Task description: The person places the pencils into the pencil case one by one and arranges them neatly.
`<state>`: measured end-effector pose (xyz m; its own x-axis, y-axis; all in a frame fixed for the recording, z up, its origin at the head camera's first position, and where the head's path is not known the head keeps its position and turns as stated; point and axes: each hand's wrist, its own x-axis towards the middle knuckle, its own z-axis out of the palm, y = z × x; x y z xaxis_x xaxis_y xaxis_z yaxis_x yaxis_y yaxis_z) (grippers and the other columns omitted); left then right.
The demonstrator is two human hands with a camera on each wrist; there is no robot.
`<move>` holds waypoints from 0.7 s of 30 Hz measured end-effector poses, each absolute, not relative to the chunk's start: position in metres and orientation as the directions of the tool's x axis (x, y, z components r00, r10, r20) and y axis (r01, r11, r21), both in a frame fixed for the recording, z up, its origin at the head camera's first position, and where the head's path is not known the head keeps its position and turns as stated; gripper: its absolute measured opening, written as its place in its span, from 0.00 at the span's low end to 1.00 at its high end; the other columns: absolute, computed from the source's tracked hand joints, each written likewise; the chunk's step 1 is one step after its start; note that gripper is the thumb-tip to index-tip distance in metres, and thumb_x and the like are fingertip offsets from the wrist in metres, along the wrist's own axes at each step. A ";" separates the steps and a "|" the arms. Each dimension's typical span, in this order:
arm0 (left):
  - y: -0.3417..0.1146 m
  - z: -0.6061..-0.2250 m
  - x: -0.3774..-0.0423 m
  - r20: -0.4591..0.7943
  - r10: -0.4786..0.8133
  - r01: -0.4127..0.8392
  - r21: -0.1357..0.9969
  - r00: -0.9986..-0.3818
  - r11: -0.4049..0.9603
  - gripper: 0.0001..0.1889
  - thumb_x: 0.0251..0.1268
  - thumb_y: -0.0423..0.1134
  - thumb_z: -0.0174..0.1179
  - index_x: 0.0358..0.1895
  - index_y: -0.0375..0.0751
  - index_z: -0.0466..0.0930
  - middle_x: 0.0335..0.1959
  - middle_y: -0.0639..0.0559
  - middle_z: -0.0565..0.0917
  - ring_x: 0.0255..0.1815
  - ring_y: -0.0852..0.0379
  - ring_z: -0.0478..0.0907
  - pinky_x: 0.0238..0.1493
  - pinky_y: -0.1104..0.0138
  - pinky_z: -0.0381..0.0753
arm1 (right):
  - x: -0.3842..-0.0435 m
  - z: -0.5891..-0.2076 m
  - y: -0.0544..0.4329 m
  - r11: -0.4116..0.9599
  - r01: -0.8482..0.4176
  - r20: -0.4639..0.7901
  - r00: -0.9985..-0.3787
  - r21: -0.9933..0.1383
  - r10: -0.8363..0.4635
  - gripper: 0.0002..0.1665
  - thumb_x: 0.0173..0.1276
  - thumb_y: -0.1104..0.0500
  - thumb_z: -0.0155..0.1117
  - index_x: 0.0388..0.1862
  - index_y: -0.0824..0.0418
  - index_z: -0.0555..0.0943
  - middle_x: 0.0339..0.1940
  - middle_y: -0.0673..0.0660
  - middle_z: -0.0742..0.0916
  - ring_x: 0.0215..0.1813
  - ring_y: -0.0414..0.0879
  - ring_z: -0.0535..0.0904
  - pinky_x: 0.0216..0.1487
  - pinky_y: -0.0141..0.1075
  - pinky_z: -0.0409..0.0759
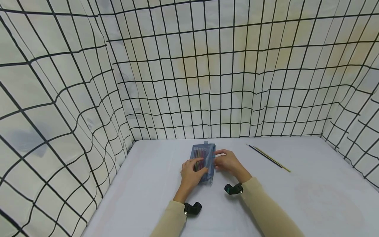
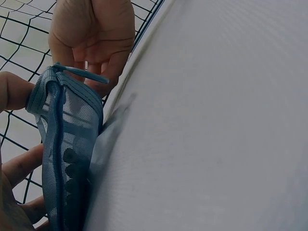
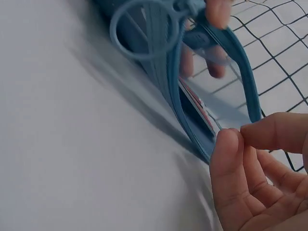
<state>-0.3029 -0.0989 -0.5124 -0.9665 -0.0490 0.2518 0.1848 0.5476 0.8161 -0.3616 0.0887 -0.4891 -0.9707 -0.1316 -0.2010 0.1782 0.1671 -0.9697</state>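
Note:
A blue see-through zip pencil case (image 1: 210, 158) stands on the white table, with a row of slim coloured pencils (image 1: 199, 154) showing through its mesh side. The left hand (image 1: 190, 172) grips it from the left, thumb at the near part and fingers spread over the front. At the case's right edge is the right hand (image 1: 227, 162), its thumb and forefinger tips (image 3: 230, 139) meeting at the end of the parted zip edges. The opening (image 3: 195, 108) gapes there, and pencil sides show inside. A round zip ring (image 3: 144, 30) hangs by the zip band.
Two long thin sticks (image 1: 267, 156), one dark and one yellow, lie side by side on the table (image 1: 311, 184) to the right. A white wall with black grid netting (image 1: 225, 82) rises behind and on both sides. Each wrist wears a small black camera (image 1: 192, 208).

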 end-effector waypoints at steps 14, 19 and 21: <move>-0.097 -0.513 -0.301 0.233 -0.032 0.182 0.831 -0.972 0.526 0.27 0.54 0.51 0.66 0.61 0.53 0.83 0.69 0.41 0.76 0.74 0.37 0.61 0.71 0.33 0.55 | -0.365 -0.484 0.153 0.420 -0.010 -0.034 -0.995 -0.907 -0.097 0.25 0.72 0.62 0.60 0.66 0.65 0.74 0.48 0.62 0.85 0.43 0.49 0.86 0.44 0.38 0.88; -0.099 -0.512 -0.301 0.226 -0.035 0.175 0.835 -0.973 0.522 0.28 0.54 0.51 0.66 0.61 0.53 0.83 0.69 0.42 0.76 0.74 0.38 0.61 0.72 0.34 0.54 | -0.366 -0.484 0.172 0.443 -0.027 0.003 -0.998 -0.896 -0.055 0.25 0.73 0.63 0.60 0.67 0.67 0.73 0.53 0.66 0.84 0.46 0.51 0.85 0.43 0.37 0.87; -0.100 -0.512 -0.301 0.233 -0.032 0.182 0.831 -0.972 0.525 0.28 0.54 0.51 0.66 0.61 0.52 0.83 0.69 0.41 0.76 0.74 0.38 0.61 0.71 0.34 0.55 | -0.367 -0.485 0.179 0.465 -0.034 0.018 -0.999 -0.884 -0.038 0.26 0.73 0.63 0.60 0.68 0.67 0.73 0.55 0.66 0.84 0.48 0.52 0.84 0.43 0.36 0.87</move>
<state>-0.3012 -0.0996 -0.5125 -0.9719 -0.0321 0.2331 0.1820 0.5255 0.8311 -0.3668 0.1794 -0.4847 -0.9991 -0.0377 0.0184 -0.0338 0.4654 -0.8845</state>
